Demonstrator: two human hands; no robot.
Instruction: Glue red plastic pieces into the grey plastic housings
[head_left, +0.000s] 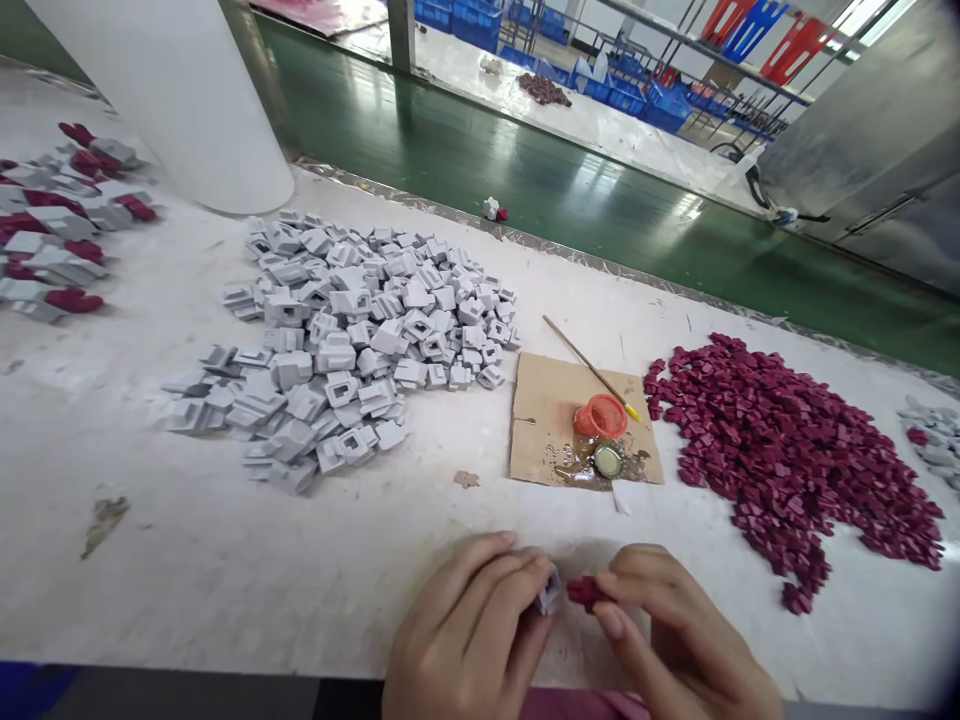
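At the front of the white table, my left hand (476, 625) is closed around a small grey plastic part (550, 592), whose hollow end faces right. My right hand (679, 630) pinches a small dark red plastic part (585, 592) between thumb and fingers. Its left tip points at the grey part's opening, with a narrow gap between the two. Up and to the left spreads a large pile of grey parts (360, 330). A big heap of dark red parts (795, 450) lies to the right.
A cardboard piece (536, 400) bears a red cup (600, 417), a bottle cap (607, 460) in spilled liquid and a thin stick (592, 368). Joined grey-and-red pieces (56, 220) lie far left beside a white column (187, 100). Behind runs a green conveyor belt (450, 140).
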